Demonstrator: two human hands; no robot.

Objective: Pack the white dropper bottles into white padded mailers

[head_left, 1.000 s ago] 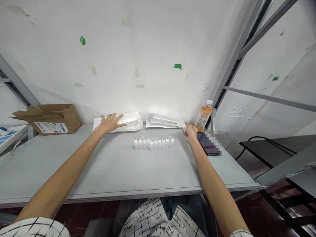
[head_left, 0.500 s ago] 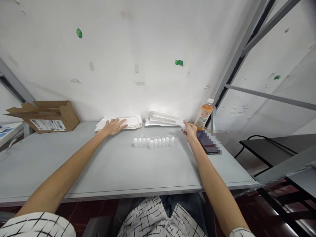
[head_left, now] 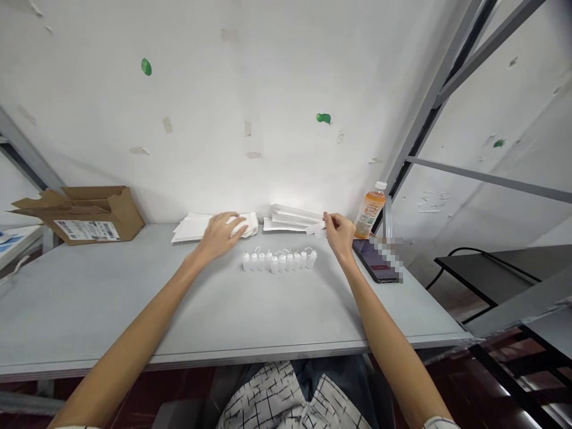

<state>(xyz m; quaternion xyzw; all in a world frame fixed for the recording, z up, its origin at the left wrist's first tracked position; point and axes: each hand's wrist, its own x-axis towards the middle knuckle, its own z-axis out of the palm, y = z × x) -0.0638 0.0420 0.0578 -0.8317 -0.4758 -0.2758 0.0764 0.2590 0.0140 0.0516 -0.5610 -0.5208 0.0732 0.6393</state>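
My left hand (head_left: pixel 223 233) rests on the left pile of flat white pieces (head_left: pixel 191 228), near its right end, with the fingers spread and curved. My right hand (head_left: pixel 338 232) pinches a small white strip (head_left: pixel 316 229) beside the right stack of white folded pieces (head_left: pixel 292 215). Between my hands and nearer to me, several small white bottles (head_left: pixel 282 262) stand in a row on the grey table (head_left: pixel 268 316).
An open cardboard box (head_left: pixel 93 217) sits at the back left. At the right stand an orange drink bottle (head_left: pixel 370 210) and, in front of it, a phone (head_left: pixel 376 262) lying flat. A metal frame (head_left: pixel 413 134) rises beyond them.
My left hand has moved right along the left pile, and its fingers are more curved. My right hand has shifted slightly left with the white strip.
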